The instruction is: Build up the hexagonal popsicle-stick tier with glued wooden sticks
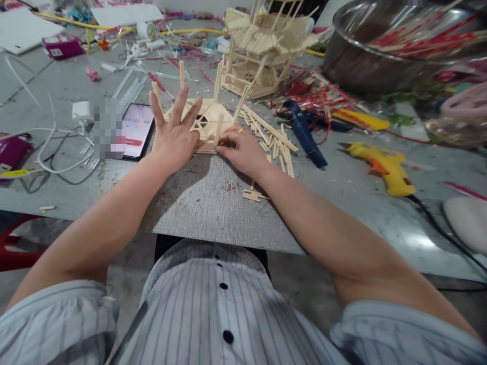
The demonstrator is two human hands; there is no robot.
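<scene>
Fingers (177, 110) of the left hand (171, 141) were spread wide, laid over the left side of a small wooden-stick frame (219, 111); right hand (245, 152) had thumb and forefinger close together at the foot of the near-right post (219, 129) (pinching the post or only the edge slats, couldn't tell from where I stood). Frame sat flat on the grey table (190, 205), straight ahead of the person, posts up around its edge.

Judging by the thin sticks: very light, stiff along each slat, likely fragile at the joints; bare wood, so probably not slippery. Best hold seemed low, by the slatted rim or with a palm across the base. Posts looked like poor handles, easy to knock loose sideways. Latticed opening (203, 120) in the middle looked weakest.

Loose sticks (279, 144) lay just right, a phone (139, 126) just left. Farther out: a taller stick structure (262, 66) behind, probably as delicate, and a yellow glue gun (384, 165) well off to the right.
</scene>
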